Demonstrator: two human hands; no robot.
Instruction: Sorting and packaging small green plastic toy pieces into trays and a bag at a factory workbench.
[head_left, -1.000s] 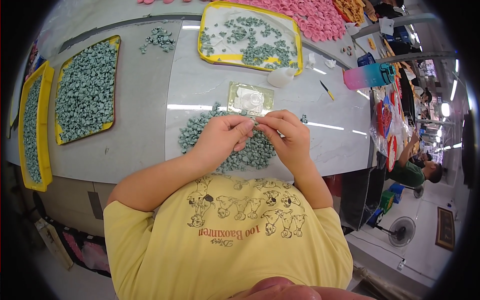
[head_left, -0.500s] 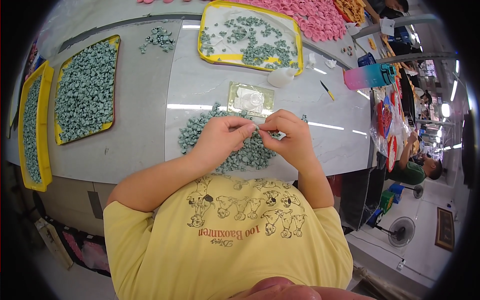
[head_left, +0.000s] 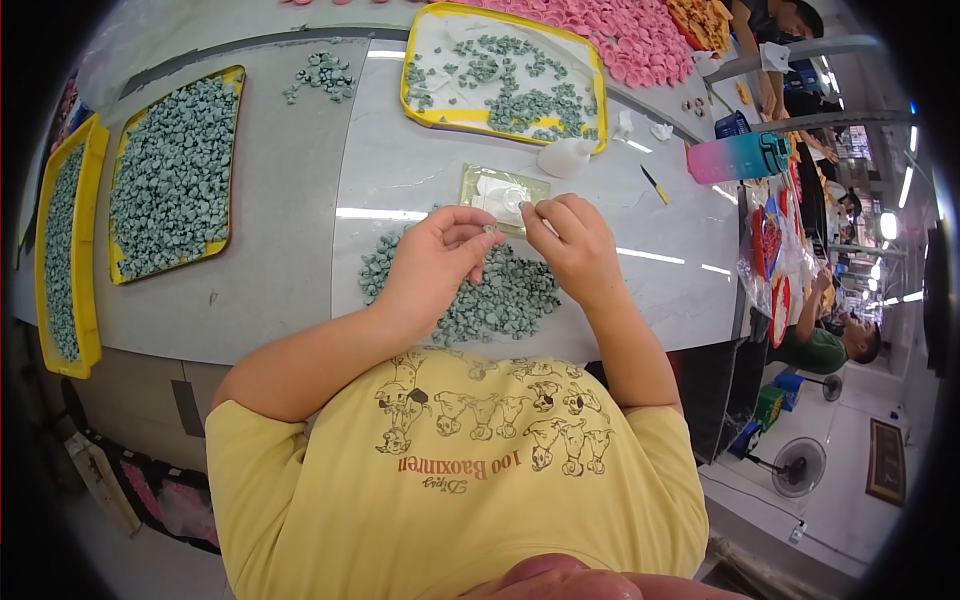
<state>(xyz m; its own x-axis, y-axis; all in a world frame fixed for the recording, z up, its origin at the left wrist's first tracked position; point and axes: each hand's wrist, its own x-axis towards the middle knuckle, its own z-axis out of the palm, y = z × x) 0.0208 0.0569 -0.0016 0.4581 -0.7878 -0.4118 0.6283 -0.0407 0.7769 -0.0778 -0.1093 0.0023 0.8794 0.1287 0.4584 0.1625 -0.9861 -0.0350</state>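
Note:
My left hand (head_left: 435, 262) pinches a small grey-green moulded piece (head_left: 489, 229) between thumb and fingertips. Facing it, my right hand (head_left: 577, 248) is closed at the fingertips on another small grey-green piece (head_left: 522, 206), mostly covered by the fingers. Both hands hover over a loose pile of grey-green pieces (head_left: 495, 300) on the table in front of me. Just beyond the fingertips lies a flat greenish pad (head_left: 540, 190) with a smear of white paste (head_left: 503, 196) on it. A white squeeze bottle (head_left: 566, 156) rests behind the pad.
A yellow-rimmed tray (head_left: 404, 95) holds scattered green pieces at the back. Two fuller yellow trays, one flat (head_left: 122, 270) and one deep (head_left: 88, 310), stand at left. To the right are a craft knife (head_left: 655, 184) and a pink-blue drinking bottle (head_left: 738, 158). Pink pieces (head_left: 640, 45) heap behind.
My hands were together at the fingertips and have come apart. The right one has moved up toward the pad, showing the white paste's edge and a piece at each hand's fingertips.

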